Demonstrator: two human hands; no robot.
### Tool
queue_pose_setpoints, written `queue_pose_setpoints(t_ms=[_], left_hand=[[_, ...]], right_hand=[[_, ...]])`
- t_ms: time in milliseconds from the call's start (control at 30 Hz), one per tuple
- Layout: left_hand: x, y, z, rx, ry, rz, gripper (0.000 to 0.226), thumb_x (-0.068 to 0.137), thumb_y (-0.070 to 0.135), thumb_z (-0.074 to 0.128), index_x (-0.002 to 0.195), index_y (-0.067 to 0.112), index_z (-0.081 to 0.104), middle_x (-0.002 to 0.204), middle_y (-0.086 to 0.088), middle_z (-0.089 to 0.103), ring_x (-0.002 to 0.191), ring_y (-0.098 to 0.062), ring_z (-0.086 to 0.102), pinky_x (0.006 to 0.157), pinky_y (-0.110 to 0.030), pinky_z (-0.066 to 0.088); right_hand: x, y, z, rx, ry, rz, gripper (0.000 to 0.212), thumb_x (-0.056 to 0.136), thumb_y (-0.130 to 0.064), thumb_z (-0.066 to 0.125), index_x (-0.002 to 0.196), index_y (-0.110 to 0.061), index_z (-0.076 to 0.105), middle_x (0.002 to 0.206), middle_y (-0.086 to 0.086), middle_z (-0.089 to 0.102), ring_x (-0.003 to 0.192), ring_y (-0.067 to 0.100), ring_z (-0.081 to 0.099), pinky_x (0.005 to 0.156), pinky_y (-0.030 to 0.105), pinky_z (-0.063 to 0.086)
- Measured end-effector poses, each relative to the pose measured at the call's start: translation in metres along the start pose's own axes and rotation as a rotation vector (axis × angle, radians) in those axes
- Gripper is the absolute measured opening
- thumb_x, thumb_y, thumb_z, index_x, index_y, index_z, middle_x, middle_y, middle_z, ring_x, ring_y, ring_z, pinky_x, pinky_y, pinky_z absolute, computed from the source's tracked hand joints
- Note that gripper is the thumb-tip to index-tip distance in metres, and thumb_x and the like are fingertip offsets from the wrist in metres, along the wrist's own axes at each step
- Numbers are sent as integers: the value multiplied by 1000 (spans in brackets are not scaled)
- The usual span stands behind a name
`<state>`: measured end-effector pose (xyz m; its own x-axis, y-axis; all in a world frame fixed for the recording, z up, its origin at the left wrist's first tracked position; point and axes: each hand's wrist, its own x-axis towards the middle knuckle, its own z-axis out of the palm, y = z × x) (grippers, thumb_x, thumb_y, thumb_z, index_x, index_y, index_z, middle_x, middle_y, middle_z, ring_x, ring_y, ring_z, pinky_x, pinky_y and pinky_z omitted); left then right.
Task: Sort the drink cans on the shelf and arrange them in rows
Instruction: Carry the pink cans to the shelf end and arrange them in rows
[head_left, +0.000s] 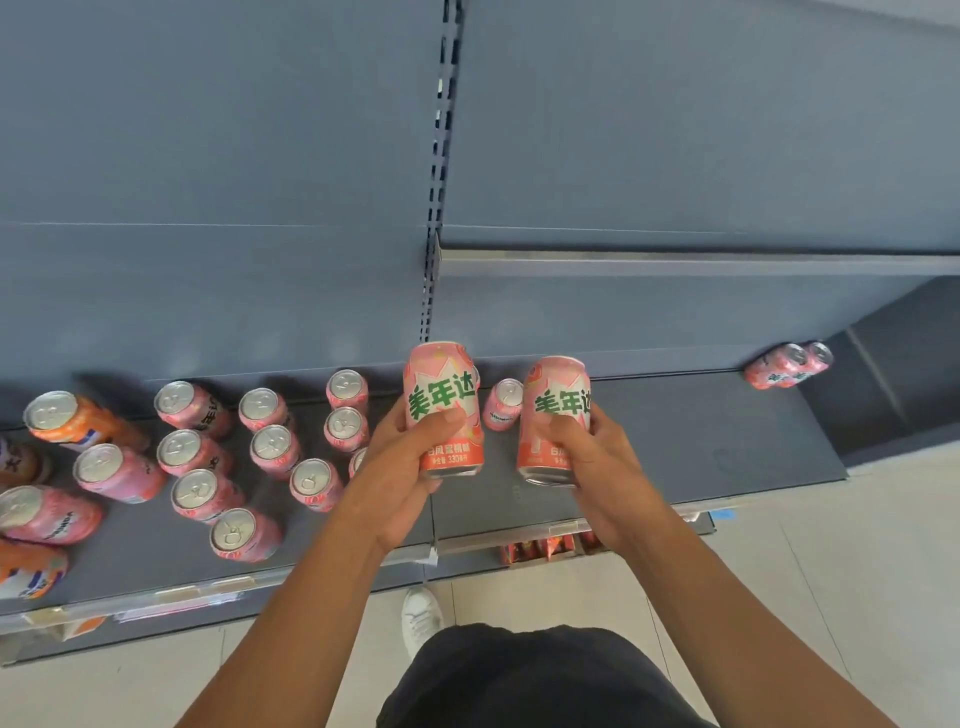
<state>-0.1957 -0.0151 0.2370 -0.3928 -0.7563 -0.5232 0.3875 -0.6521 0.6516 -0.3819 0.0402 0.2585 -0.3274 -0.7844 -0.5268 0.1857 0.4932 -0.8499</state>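
Grip: left hand (408, 470) one pink can (441, 379), right hand (600, 460) second pink can (558, 384).

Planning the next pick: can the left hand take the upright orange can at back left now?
Probably not: the left hand grips a pink can, though the orange can stands exposed from above.

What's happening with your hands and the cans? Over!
Left hand grips first pink Mirinda can. Right hand grips second pink Mirinda can. Both above the shelf. Standing cans crowd its left side.

Orange can (28, 567) partly beyond left edge
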Motion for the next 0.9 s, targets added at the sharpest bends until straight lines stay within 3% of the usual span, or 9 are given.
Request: queue_pose_setpoints(t_ms=[100,200,367,500,633,700,833,900], left_hand=[[2,-8,20,82,12,26,72,61,24,77,129,16,56,121,-14,67,116,-38,61,96,-53,50],[4,-21,44,148,2,33,70,64,25,75,131,17,56,118,-9,70,112,-33,64,88,-48,53],[1,-49,96,257,-93,34,60,62,21,72,120,22,59,96,4,76,87,-12,72,77,-37,53],[-1,-82,143,347,-112,19,60,62,25,74,120,24,59,103,1,75,99,-20,70,83,-41,54],[-4,-130,204,369,-98,1,66,64,28,73,127,19,57,112,-8,72,107,-31,67,95,-50,52],[-5,-159,236,371,-98,-15,67,66,29,72,129,15,56,114,-12,71,107,-33,67,91,-49,54],[-5,-209,297,436,-161,-64,56,69,30,70,122,15,59,100,-8,75,93,-28,72,75,-41,58],[-5,-228,324,467,-197,-87,50,69,28,69,118,17,60,96,-7,76,93,-28,71,77,-41,57]], right_hand=[[-5,1,-22,38,32,-45,46,83,-24,75,125,-24,55,113,3,70,99,21,71,77,35,61],[-11,2,-47,65,74,-82,48,82,-23,78,123,-28,54,110,1,69,97,20,71,71,32,61],[-22,5,-102,113,162,-131,58,81,-22,79,130,-26,48,112,3,65,95,18,69,63,28,59],[-32,15,-160,179,197,-160,59,82,-23,78,133,-24,47,112,6,64,97,22,69,62,27,59],[-48,24,-233,240,214,-187,54,86,-29,75,133,-25,48,107,0,67,91,16,71,64,25,58],[-59,28,-273,286,231,-197,49,87,-30,73,129,-27,48,104,-1,67,85,14,71,61,24,57],[-75,37,-349,344,315,-196,51,85,-32,77,129,-28,52,107,1,69,90,19,73,72,38,62],[-82,41,-381,357,358,-187,47,82,-33,79,123,-25,58,105,4,71,89,23,73,76,47,62]])
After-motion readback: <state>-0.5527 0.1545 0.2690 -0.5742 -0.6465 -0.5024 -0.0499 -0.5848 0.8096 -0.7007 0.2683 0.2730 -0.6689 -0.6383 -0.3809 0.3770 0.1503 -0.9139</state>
